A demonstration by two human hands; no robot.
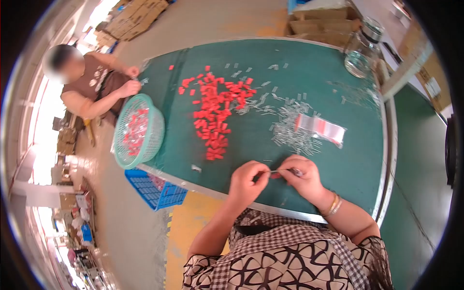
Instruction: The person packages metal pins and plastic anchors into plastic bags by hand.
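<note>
Both my hands meet near the front edge of the green table. My left hand pinches one end of a small thin piece, and the fingers of my right hand close on its other side, where a bit of red shows. What the piece is cannot be made out. Beyond my hands lies a heap of small clear pieces, with clear plastic bags with red edges on it. To the left spreads a pile of small red pieces.
A green basket holding red and clear pieces stands at the table's left edge, above a blue crate. Another person works beyond it. A glass jar stands at the far right, near cardboard boxes.
</note>
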